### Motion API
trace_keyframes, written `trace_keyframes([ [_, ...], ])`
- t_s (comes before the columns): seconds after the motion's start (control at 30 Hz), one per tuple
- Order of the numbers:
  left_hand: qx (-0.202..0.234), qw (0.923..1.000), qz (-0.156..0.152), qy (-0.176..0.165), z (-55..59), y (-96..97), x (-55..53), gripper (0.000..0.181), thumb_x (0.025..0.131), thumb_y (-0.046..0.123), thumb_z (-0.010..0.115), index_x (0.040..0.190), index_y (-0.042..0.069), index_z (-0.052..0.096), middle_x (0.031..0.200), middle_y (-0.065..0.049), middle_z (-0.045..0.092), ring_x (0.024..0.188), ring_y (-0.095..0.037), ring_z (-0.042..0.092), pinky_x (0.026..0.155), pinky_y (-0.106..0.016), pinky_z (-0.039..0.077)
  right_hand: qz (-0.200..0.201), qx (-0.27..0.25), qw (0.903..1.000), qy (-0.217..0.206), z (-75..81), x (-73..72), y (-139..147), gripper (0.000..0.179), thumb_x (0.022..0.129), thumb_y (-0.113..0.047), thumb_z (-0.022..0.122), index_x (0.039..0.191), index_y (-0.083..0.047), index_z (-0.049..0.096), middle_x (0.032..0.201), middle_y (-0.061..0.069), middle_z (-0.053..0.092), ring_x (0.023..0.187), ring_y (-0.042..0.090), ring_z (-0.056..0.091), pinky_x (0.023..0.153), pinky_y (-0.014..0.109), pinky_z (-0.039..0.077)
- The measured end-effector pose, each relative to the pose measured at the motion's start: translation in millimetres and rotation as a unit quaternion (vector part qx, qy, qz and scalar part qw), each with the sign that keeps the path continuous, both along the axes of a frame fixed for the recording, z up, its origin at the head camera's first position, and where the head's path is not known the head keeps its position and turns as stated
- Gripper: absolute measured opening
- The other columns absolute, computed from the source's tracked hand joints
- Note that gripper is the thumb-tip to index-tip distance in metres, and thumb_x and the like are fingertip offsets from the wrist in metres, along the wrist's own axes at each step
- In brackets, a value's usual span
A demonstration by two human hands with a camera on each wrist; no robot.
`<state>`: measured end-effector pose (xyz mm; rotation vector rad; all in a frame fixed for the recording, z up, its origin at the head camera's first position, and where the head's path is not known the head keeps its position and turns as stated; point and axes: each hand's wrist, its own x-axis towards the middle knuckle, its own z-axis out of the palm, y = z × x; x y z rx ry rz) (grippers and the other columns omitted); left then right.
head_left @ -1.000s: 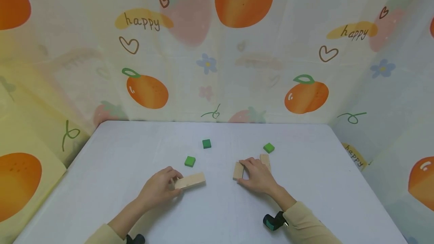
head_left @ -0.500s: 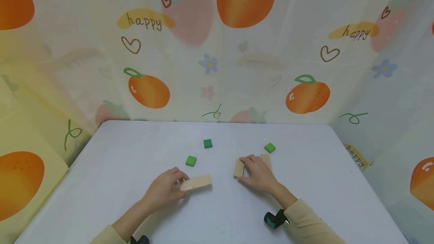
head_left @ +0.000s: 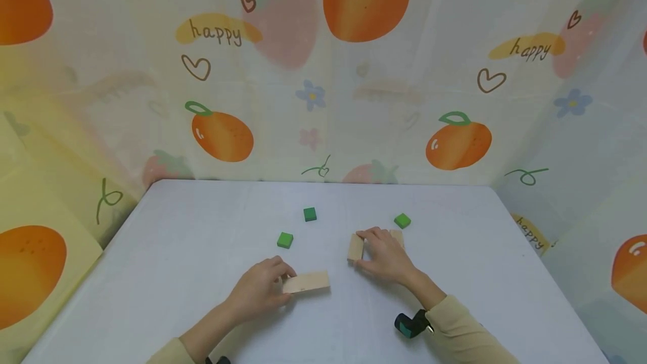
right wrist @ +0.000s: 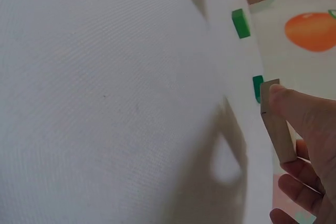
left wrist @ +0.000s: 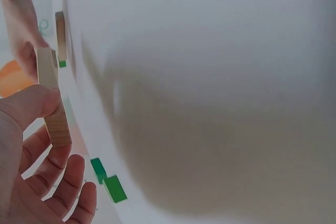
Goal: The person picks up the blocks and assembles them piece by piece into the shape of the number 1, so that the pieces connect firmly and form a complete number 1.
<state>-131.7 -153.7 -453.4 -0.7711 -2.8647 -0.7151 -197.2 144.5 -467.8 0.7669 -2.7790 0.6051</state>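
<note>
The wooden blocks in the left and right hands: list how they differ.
In the head view, the left-hand block runs mostly sideways; the right-hand block points away from the camera. The left hand pinches the left-hand block toward one end; the right hand spans the right-hand block, thumb and fingers toward opposite ends. The left-hand block appears lower in that view than the right-hand block. Both are oblong, pale wood.

- This looks like a curtained-off tabletop station; the wider room is hidden.
- A white table spreads beneath the fingers.
- Fruit-printed cloth hangs beyond the fingers and along both sides.
- A black wrist-worn device sits behind the right fingers.
</note>
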Motion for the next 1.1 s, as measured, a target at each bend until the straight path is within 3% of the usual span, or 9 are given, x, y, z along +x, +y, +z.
trace_keyframes([
  [0.27,-0.011,0.9997,-0.021,-0.008,-3.8,10.7,4.6,0.03,0.067,0.025,0.078,0.093,0.019,0.065,0.082,0.014,0.053,0.073,-0.003,0.046,0.065,-0.021,0.042,0.008,-0.006,0.9999,0.005,4.4,0.8,0,0.058,0.068,-0.028,0.078,0.118,-0.007,0.058,0.106,0.008,0.058,0.093,0.023,0.053,0.078,0.036,0.045],
  [0.6,-0.032,0.9976,-0.062,0.008,-3.7,28.5,10.2,0.029,0.065,0.025,0.079,0.09,0.018,0.066,0.08,0.013,0.053,0.07,-0.001,0.043,0.063,-0.02,0.041,0.021,-0.008,0.9997,-0.001,9.5,4.1,-3,0.059,0.068,-0.03,0.078,0.119,-0.008,0.058,0.106,0.006,0.058,0.095,0.022,0.053,0.079,0.037,0.044],
  [0.9,-0.045,0.9948,-0.084,-0.036,-6.3,40.0,10.6,0.029,0.068,0.029,0.078,0.093,0.019,0.066,0.08,0.014,0.052,0.07,0.0,0.042,0.064,-0.019,0.039,0.034,0.0,0.9994,-0.003,11.2,6.0,-8,0.058,0.07,-0.032,0.077,0.121,-0.01,0.057,0.107,0.004,0.058,0.097,0.021,0.053,0.079,0.036,0.044],
  [1.1,-0.045,0.9941,-0.092,-0.034,-8.9,43.7,12.2,0.028,0.069,0.03,0.077,0.093,0.019,0.066,0.081,0.014,0.053,0.07,0.0,0.042,0.064,-0.019,0.04,0.04,0.009,0.9991,-0.008,13.6,8.9,-10,0.059,0.072,-0.033,0.076,0.122,-0.01,0.056,0.108,0.004,0.057,0.097,0.021,0.053,0.078,0.036,0.044],
])
